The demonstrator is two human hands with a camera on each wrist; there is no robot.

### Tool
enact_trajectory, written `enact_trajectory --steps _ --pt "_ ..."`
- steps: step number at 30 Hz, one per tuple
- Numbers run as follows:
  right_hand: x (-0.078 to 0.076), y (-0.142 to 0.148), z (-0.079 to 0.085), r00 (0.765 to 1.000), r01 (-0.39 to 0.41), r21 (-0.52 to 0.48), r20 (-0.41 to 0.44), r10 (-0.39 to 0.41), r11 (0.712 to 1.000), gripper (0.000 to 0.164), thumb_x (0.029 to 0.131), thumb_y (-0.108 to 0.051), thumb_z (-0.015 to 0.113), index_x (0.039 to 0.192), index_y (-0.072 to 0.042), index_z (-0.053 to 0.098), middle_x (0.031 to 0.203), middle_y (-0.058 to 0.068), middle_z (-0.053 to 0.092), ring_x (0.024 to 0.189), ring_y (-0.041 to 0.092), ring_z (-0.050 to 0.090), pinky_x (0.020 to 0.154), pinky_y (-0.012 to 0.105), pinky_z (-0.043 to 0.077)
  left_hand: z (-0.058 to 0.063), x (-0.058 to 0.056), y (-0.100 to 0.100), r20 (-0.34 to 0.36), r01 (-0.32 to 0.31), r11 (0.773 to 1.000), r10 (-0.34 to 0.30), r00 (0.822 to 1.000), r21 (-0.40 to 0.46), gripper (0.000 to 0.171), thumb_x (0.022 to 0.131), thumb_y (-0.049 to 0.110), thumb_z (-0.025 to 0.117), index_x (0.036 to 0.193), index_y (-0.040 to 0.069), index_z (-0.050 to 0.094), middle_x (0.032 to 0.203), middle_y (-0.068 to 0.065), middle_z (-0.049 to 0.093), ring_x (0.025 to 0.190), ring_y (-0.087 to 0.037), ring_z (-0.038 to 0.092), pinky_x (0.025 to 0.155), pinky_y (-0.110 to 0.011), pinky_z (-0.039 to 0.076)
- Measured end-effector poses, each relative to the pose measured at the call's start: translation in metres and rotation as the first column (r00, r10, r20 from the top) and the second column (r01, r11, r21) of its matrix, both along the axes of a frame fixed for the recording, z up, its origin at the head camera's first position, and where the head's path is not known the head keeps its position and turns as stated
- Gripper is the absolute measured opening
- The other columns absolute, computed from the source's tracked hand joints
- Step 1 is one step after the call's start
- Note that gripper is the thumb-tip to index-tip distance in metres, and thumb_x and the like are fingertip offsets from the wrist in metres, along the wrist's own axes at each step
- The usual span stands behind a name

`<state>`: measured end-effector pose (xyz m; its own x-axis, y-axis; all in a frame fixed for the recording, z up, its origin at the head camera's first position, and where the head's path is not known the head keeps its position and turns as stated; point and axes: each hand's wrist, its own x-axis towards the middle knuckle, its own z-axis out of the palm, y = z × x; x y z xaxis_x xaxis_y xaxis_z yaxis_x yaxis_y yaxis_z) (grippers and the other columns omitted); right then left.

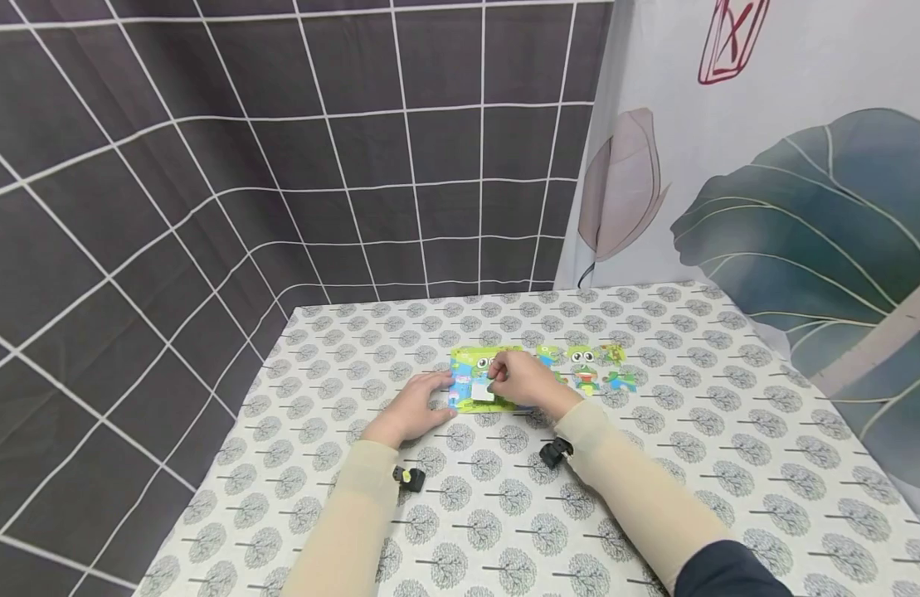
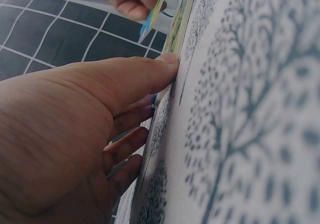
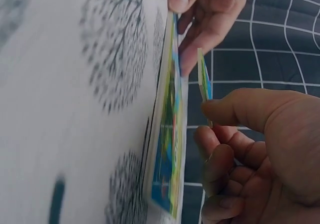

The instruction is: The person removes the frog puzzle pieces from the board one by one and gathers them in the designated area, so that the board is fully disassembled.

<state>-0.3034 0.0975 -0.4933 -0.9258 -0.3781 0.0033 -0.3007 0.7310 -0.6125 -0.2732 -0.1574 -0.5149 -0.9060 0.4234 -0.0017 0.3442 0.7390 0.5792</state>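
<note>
A colourful puzzle board with a cartoon animal face lies on the table, seen nearly edge-on in the right wrist view. My left hand rests at its left side, thumb at the near corner and fingers extended along the edge. Above the board, my right hand pinches a puzzle piece between thumb and fingertips. The piece is thin, green and blue at its edge, and held clear of the board. My right hand hides the board's right part.
Several loose puzzle pieces lie right of the board, among them one with two eyes and a blue-green one. A tree-print cloth covers the table. A dark grid curtain hangs behind and to the left.
</note>
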Motion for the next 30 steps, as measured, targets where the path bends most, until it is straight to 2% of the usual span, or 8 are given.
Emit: enact_trajectory --steps 6,21,30 --pt "0.005 0.018 0.002 1.000 0.006 0.031 -0.003 -0.005 0.999 0.010 0.089 -0.010 0.077 0.097 -0.014 0.071 0.086 -0.005 0.066 0.079 0.013 0.061 0.082 0.034 0.057 -0.001 0.001 0.000 -0.007 0.000 1.000 0.000 1.000 -0.005 0.065 0.094 0.034 0.078 0.152 0.016 0.054 0.164 0.003 0.042 0.153 -0.026 0.033 0.126 -0.051 0.025" --pt "0.011 0.063 -0.003 1.000 0.002 0.043 0.009 -0.002 0.999 0.009 0.090 -0.011 0.077 0.097 -0.013 0.071 0.087 -0.004 0.066 0.081 0.014 0.062 0.083 0.036 0.058 -0.002 0.000 0.000 -0.010 -0.004 1.000 0.004 1.000 -0.007 0.065 0.094 0.034 0.078 0.152 0.016 0.054 0.164 0.004 0.042 0.153 -0.025 0.034 0.127 -0.050 0.025" --pt "0.014 0.087 0.002 0.997 0.010 0.032 0.074 -0.012 0.999 0.010 0.089 -0.009 0.078 0.095 -0.011 0.070 0.086 0.000 0.066 0.072 0.016 0.061 0.072 0.033 0.058 0.000 0.001 0.000 -0.008 -0.006 1.000 0.006 1.000 -0.004 0.065 0.094 0.033 0.078 0.152 0.016 0.055 0.164 0.004 0.043 0.153 -0.025 0.034 0.127 -0.050 0.025"
